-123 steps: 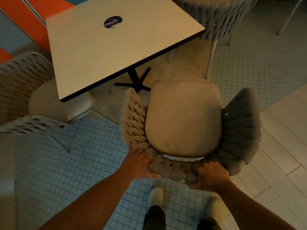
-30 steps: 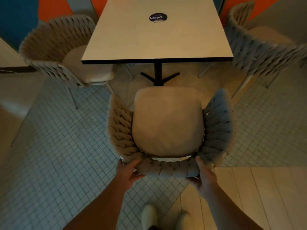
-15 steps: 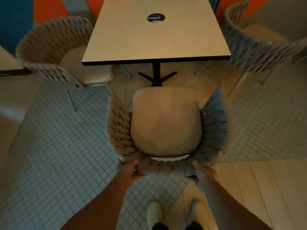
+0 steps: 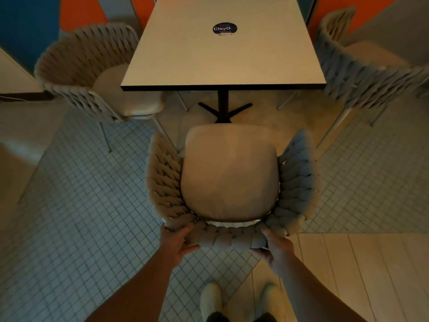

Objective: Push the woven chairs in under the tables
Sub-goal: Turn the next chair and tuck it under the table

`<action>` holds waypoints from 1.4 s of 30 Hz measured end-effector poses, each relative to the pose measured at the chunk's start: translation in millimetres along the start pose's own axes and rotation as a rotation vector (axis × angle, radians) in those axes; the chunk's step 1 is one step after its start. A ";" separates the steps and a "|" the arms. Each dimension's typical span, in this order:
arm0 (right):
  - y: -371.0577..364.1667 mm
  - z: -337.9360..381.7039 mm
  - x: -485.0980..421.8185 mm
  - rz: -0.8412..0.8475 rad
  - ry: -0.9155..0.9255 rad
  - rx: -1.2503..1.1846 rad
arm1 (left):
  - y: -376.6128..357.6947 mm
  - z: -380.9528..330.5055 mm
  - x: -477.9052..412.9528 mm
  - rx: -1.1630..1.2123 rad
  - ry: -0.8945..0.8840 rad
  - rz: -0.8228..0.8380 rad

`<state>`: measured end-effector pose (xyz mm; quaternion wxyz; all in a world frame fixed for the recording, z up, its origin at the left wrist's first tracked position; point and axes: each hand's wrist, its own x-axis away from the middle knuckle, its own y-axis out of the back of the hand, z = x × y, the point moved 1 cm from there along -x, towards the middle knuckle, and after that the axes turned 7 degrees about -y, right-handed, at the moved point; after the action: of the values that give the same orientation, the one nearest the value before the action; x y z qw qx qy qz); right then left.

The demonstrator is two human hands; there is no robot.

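At the upper left of the frame a beige woven-rope chair with a tan seat cushion (image 4: 97, 73) stands angled beside the surface, its cushion corner tucked under the corner of the top.

Lower centre-left, your left hand (image 4: 177, 244) is clenched on the left end of the woven backrest, thumb on top and fingers (image 4: 192, 248) curled beneath the rope.

The chair you hold, a beige rope-woven armchair with a rounded tan cushion (image 4: 228, 173), sits in the middle of the frame, facing square to the pale square surface with the dark edge band and round "ClayG" sticker (image 4: 222, 49). Its front-to-back axis runs straight up the frame, in line with the black pedestal base (image 4: 224, 108). The cushion's front edge lies near the base but is not yet under the top; bare floor shows between.

Lower centre-right, your right hand (image 4: 277, 252) grips the right end of the backrest the same way, closed on the rope. Both hands sit level and about equally far from the chair's centre line, so neither is nearer; an even push up the frame should keep it straight, I judge.

At the upper right, another grey-beige woven chair (image 4: 352, 70) stands beside the surface's right edge.
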<state>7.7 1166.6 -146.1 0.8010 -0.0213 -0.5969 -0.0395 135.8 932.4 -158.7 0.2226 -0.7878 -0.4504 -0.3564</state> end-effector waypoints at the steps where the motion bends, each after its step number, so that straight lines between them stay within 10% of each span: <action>1: -0.3 0.1 0.5 -0.006 -0.002 -0.001 | -0.8 -0.3 0.9 -0.006 -0.008 -0.008; 9: -2.3 0.8 -0.4 -0.017 -0.026 0.037 | 3.6 2.4 -6.1 -0.066 -0.040 -0.051; 16: 11.9 5.0 10.6 -0.169 0.075 0.473 | 4.1 -15.0 26.4 -0.686 -0.232 -0.096; 28: 14.1 41.4 103.4 0.072 0.670 1.383 | 10.1 -49.7 120.0 -1.573 -0.351 0.422; 42: 18.1 44.9 167.9 0.142 0.792 1.736 | 7.2 -72.2 172.6 -1.684 -0.486 0.507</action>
<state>14.1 1181.9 27.8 0.6817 0.5588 -0.1007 0.4613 174.7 975.5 19.3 -0.4553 -0.8187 0.1105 -0.3321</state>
